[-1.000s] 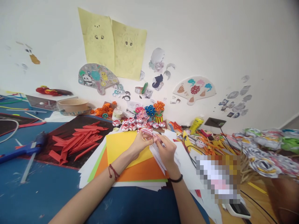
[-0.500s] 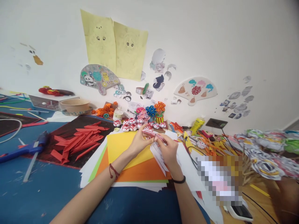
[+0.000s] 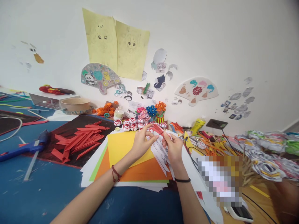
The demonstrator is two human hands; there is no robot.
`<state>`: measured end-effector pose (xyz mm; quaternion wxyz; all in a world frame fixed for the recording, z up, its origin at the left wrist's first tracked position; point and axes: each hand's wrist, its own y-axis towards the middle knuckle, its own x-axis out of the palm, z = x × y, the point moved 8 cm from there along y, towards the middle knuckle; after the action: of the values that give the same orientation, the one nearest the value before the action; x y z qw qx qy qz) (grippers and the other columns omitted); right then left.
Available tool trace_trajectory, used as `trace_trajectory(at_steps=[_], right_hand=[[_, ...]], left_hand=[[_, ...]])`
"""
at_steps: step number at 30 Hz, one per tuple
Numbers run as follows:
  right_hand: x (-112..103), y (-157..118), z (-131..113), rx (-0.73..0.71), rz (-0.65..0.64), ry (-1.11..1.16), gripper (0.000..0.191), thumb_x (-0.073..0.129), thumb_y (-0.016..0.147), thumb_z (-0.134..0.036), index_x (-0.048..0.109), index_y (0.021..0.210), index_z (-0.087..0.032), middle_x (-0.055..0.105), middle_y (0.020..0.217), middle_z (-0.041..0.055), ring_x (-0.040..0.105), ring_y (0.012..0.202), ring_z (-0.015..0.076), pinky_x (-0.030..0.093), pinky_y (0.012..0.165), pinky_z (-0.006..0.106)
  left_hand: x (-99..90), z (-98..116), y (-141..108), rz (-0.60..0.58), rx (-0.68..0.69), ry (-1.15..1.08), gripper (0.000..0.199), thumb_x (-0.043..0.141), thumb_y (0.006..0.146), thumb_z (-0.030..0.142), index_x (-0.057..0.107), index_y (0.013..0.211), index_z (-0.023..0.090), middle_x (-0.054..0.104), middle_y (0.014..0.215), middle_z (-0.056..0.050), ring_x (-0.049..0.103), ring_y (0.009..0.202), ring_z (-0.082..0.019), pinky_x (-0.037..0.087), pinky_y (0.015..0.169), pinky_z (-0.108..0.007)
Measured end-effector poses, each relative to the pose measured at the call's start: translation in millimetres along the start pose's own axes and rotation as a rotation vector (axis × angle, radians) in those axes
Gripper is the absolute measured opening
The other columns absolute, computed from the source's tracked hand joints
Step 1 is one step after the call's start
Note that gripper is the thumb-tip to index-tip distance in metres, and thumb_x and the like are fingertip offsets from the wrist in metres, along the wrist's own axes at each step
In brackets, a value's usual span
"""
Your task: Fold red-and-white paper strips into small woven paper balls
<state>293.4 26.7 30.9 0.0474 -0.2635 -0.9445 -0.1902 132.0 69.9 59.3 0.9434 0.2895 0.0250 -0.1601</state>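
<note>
Both hands are closed on a bundle of red-and-white folded paper [image 3: 158,128], raised above the stacked sheets. My left hand [image 3: 142,142] grips its left side, thumb toward the middle. On the right end, the thumb and fingers of my right hand [image 3: 173,147] pinch it. A thin dark strand crosses the bundle between the two thumbs; whether it is knotted I cannot tell. White folded paper strips [image 3: 160,155] lie beneath, partly hidden by my right hand. Below is a stack of coloured paper with a yellow sheet [image 3: 120,146] and an orange sheet [image 3: 130,174].
Red folded strips [image 3: 78,140] lie on a dark mat to the left, beside a blue glue gun [image 3: 38,144]. Red-and-white paper flowers [image 3: 133,126] stand behind my hands. A yellow bottle [image 3: 198,125], paper scraps and a black cable are at right, with a phone [image 3: 240,212] nearer.
The bundle has tilted, showing more of its red face. My right hand has shifted slightly right and down; my left hand keeps its hold.
</note>
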Motion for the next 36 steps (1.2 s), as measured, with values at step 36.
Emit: trace_trajectory(at_steps=[36], right_hand=[[32, -11, 14, 0.110, -0.414, -0.094, 0.033, 0.078, 0.075, -0.043, 0.078, 0.089, -0.013, 0.076, 0.073, 0.0083, 0.070, 0.063, 0.0191, 0.057, 0.065, 0.032]], left_hand=[[-2.0, -20, 7, -0.074, -0.224, -0.351, 0.036, 0.075, 0.073, 0.047, 0.065, 0.068, 0.013, 0.060, 0.055, 0.000, 0.052, 0.051, -0.010, 0.038, 0.051, -0.021]])
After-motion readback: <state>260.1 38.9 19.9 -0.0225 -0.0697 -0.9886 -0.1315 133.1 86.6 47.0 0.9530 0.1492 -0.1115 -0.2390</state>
